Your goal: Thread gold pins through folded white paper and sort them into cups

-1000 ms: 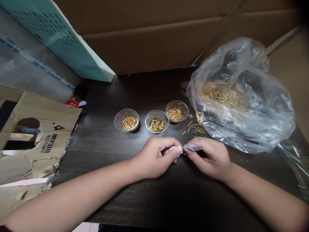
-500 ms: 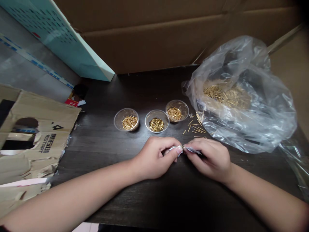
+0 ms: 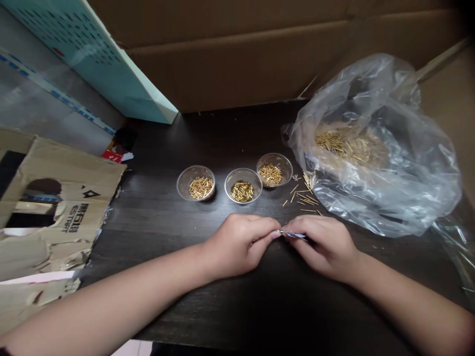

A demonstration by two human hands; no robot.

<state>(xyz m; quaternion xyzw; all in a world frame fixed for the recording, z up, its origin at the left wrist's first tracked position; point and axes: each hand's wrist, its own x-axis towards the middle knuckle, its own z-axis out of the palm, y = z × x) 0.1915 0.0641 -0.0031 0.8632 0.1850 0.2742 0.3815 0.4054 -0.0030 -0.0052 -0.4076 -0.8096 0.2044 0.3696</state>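
Near the middle of the dark table my left hand point(image 3: 243, 242) pinches one end of a thin gold-coloured pin point(image 3: 281, 232) between thumb and forefinger. Facing it, my right hand point(image 3: 326, 244) is closed on a thin silver-grey flat piece point(image 3: 296, 235), which lies close against the pin's other end. The fingers hide most of both pieces. Beyond my hands stand three clear plastic cups, the left cup point(image 3: 181, 184), the middle cup point(image 3: 229, 193) and the right cup point(image 3: 288, 168), each with short gold-coloured pins in it. Longer loose pins point(image 3: 307, 200) lie beside the right cup.
A large clear plastic bag point(image 3: 415, 198) holding many gold-coloured pins lies at the right. Torn cardboard point(image 3: 100, 198) is at the left edge. A cardboard wall point(image 3: 237, 64) and a pale blue-green panel point(image 3: 137, 94) bound the back of the table point(image 3: 156, 222).
The left fingers have closed further together, and the white, shiny bit seen in them before is now hidden. My hands remain close together; the view has shifted slightly.
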